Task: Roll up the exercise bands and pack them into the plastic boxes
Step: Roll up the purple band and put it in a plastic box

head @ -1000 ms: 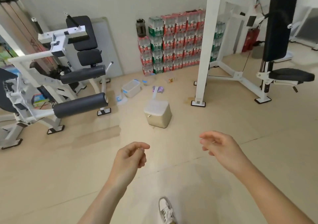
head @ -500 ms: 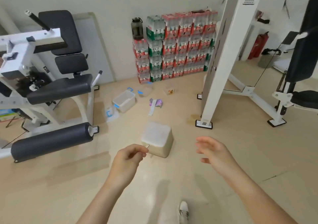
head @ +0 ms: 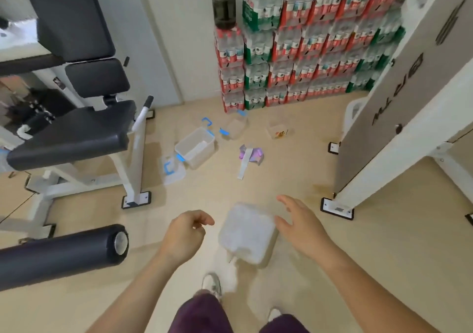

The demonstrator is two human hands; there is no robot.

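Observation:
A crumpled purple and white exercise band (head: 247, 156) lies on the floor ahead. To its left stands an open clear plastic box (head: 195, 147) with blue clips, its lid (head: 173, 169) flat beside it. A second clear box (head: 235, 127) sits farther back. My left hand (head: 186, 234) hangs loosely curled and holds nothing. My right hand (head: 299, 221) is spread open just right of a white cube stool (head: 247, 232), which stands on the floor between my hands.
A black padded gym machine (head: 76, 127) with a roller pad (head: 61, 254) fills the left. A white rack upright (head: 399, 117) and its foot (head: 337, 208) stand at right. Stacked water bottle packs (head: 302, 51) line the back wall. A small carton (head: 279, 133) lies nearby.
I have walked forward: the stool, boxes and band are much closer. Both hands stay empty, now either side of the stool.

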